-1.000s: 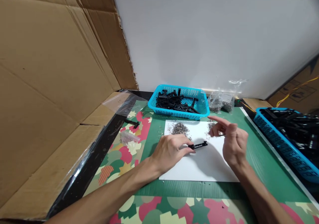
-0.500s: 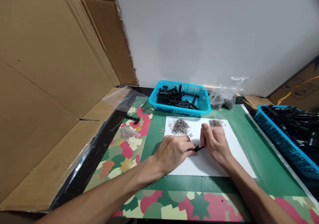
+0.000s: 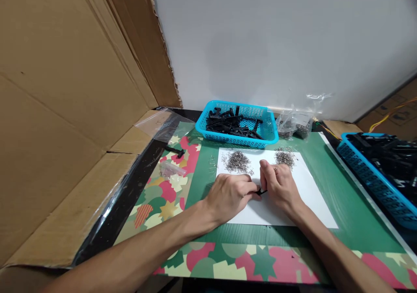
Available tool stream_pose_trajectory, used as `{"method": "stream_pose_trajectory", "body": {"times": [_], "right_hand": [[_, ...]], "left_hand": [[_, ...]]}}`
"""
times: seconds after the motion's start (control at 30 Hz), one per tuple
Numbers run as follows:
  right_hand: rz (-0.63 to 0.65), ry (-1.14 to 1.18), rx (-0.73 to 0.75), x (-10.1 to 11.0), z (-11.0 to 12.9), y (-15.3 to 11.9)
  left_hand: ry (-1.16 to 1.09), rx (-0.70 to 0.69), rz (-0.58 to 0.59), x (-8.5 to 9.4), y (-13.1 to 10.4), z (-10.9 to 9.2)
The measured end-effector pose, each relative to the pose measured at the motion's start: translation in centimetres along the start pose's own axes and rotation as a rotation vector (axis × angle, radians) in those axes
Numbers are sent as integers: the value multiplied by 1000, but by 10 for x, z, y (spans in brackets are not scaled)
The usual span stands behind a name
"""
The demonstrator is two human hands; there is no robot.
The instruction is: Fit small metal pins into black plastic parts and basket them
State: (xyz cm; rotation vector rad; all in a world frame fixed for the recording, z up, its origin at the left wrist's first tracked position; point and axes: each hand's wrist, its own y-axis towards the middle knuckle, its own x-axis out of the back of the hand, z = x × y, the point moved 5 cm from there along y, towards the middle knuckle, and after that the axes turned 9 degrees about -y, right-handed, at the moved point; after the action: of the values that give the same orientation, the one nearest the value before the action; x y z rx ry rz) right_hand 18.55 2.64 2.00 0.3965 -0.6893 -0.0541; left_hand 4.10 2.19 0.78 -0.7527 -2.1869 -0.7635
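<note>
Over a white sheet of paper (image 3: 306, 202), my left hand (image 3: 232, 195) is closed on a small black part (image 3: 261, 192), mostly hidden by the fingers. My right hand (image 3: 279, 186) is closed at the part's other side, its thumb pointing up; what lies inside its fingers is hidden. One pile of tiny metal pieces (image 3: 237, 161) lies beyond my left hand, and a second pile (image 3: 285, 157) lies just past my right hand.
A blue basket (image 3: 233, 140) of black parts stands behind the paper, with plastic bags (image 3: 302, 126) beside it. Another blue basket (image 3: 374, 176) is at the right. A black part (image 3: 175, 151) and a small bag (image 3: 172, 169) lie left. Cardboard (image 3: 65, 89) borders the left side.
The view has shifted slightly. My hands have drawn a little closer together, and less of the black part shows between them. More of the right-hand pile is visible.
</note>
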Motion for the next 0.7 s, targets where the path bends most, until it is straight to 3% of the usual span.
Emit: {"method": "stream_pose_trajectory", "body": {"times": [0.27, 0.53, 0.7], "right_hand": [[-62, -69, 152, -4, 5, -9], [-186, -130, 172, -5, 3, -11], [-166, -108, 158, -12, -2, -9]], "left_hand": [[-31, 6, 5, 1, 1, 4], [-45, 51, -15, 3, 4, 6], [-49, 58, -23, 5, 4, 7]]}}
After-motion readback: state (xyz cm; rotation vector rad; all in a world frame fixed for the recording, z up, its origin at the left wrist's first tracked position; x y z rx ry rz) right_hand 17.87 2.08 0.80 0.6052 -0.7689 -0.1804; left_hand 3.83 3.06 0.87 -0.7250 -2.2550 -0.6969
